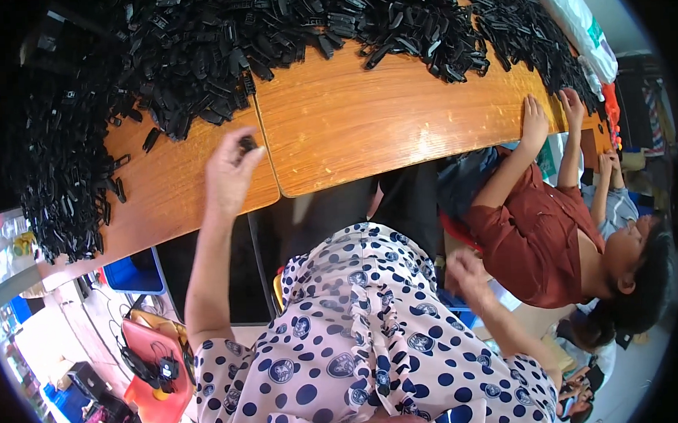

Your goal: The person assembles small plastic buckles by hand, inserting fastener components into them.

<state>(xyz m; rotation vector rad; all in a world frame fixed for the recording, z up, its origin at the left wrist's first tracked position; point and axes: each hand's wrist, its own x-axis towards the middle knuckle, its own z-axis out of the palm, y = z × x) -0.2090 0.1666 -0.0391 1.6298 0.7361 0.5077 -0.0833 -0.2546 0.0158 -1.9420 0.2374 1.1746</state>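
My left hand is raised over the near edge of the wooden table, left of the seam between two table tops. Its thumb and fingers are closed on a small black plastic piece. My right hand is low on the right, beside my dotted shirt and below the table edge. Motion smears its bent fingers, and whether they hold anything is hidden. Beyond my left hand, a large heap of black plastic pieces spreads over the table.
The brown table curves around me. On the right sits a co-worker in a red shirt, both hands on the table edge; another person is behind. A blue bin and red chair stand at the left. White sacks lie far right.
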